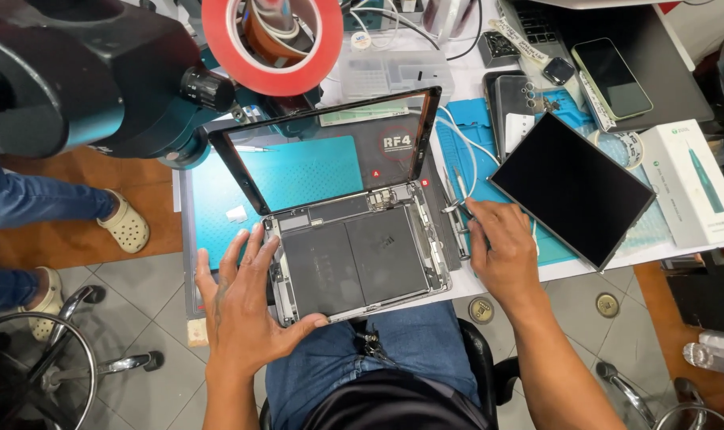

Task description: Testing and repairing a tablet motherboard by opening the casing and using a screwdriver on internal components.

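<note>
Two hands were placed: the left hand (242,306) flat on the opened tablet (354,259), the right hand (501,251) nearer, pinching the tweezers (455,209).

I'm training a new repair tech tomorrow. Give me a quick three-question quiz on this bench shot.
1. True or false: the left hand rests on the opened tablet.
2. Which is nearest the right hand? A) tape roll B) tweezers C) white box
3. Fill in: the loose dark panel lies to the tablet's ____.

Key: 1 true; 2 B; 3 right.
</note>
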